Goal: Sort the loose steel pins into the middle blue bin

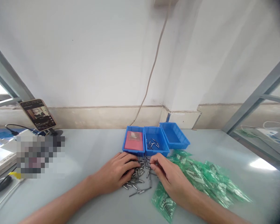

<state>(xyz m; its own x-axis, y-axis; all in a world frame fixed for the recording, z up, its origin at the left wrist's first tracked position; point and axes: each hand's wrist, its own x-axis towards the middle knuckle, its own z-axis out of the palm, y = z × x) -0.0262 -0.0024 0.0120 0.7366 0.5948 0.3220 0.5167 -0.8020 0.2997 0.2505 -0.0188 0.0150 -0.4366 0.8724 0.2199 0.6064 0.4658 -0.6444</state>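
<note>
Left hand (115, 171) spread over loose metal pins (141, 181); right hand (166, 174) curled, any pinch not discernible; few pins (157, 144) placed in middle tray (157, 153), many left on bench (88, 158).

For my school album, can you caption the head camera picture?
Left hand and right hand at loose metal pieces, near three blue bins.

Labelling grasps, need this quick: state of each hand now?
Left hand: fingers curved over the metal pins; can't tell if gripping any.
Right hand: fingers curled beside the pins; can't tell if it's holding one.
</note>
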